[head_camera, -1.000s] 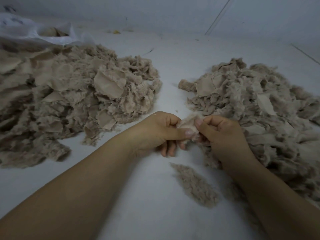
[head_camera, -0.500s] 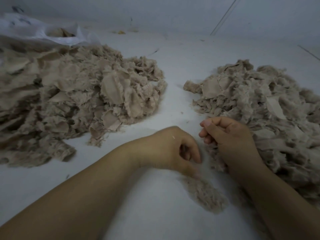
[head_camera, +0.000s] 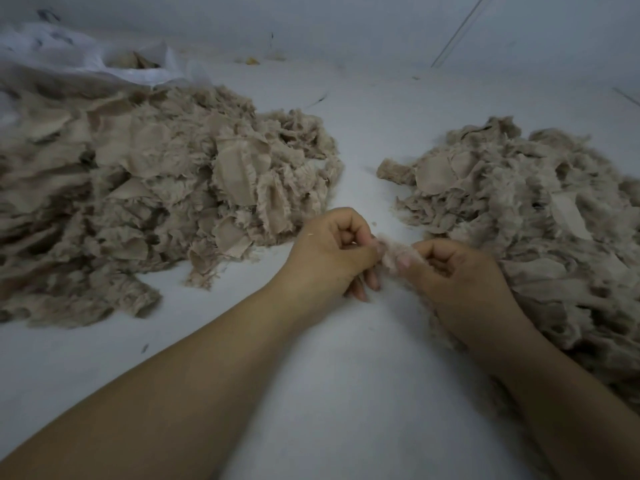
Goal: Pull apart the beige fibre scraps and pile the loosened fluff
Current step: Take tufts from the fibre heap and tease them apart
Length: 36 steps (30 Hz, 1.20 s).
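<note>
Pinching a fresh beige scrap (head_camera: 398,252) between them, the left hand (head_camera: 332,254) and the right hand (head_camera: 460,275) meet again over the middle of the white surface (head_camera: 346,393). Half a second ago the two hands were apart and low, the left grip curled down at the small tuft of loosened fluff on the surface and the right grip curled with nothing showing in it. Now both are raised and each grip is closed on one end of the scrap, thumb against forefinger, with the other fingers of the left hand tucked under. The scrap hangs stretched and fuzzy between the two pinches, clear of the surface.

That change reads as one cycle finished and the next begun: the last bit has been dropped and a new piece taken up. The small tuft seen before near the front of the surface is now out of sight, probably behind the right hand and forearm; I cannot tell how it lies.

The large heap (head_camera: 145,202) fills the left side of the surface and the second heap (head_camera: 530,220) the right side, just beside the right hand. Both are bulky, so much of the work looks left to do.
</note>
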Each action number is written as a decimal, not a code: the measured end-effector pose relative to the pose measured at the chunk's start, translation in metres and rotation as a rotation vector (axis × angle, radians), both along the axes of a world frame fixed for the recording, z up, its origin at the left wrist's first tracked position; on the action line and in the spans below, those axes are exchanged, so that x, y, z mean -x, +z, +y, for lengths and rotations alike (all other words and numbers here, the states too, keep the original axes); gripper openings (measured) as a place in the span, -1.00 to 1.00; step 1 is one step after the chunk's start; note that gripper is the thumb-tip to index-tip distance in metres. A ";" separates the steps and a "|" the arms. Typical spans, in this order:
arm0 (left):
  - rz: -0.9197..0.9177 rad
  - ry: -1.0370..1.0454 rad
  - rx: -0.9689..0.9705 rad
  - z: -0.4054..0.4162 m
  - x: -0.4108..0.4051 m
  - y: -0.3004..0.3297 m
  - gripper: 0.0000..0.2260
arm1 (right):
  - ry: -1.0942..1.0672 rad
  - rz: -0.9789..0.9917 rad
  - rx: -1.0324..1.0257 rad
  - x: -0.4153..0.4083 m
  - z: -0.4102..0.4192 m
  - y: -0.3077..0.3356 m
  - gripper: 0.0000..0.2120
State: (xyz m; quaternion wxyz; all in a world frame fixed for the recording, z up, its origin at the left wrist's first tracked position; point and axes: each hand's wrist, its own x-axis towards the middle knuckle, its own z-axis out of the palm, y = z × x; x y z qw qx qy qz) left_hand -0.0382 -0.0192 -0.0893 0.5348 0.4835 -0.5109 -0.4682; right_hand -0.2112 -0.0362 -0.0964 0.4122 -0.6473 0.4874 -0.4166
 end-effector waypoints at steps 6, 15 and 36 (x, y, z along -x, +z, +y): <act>0.012 -0.004 0.007 -0.008 -0.008 0.000 -0.74 | -0.082 -0.082 -0.011 0.000 -0.001 0.000 -0.80; -0.051 -0.065 0.034 -0.006 -0.003 -0.005 -0.93 | -0.031 -0.223 -0.098 0.000 -0.004 0.002 -0.92; -0.024 -0.120 -0.032 -0.006 -0.001 -0.002 -0.74 | -0.016 -0.118 0.010 -0.003 -0.001 0.000 -0.87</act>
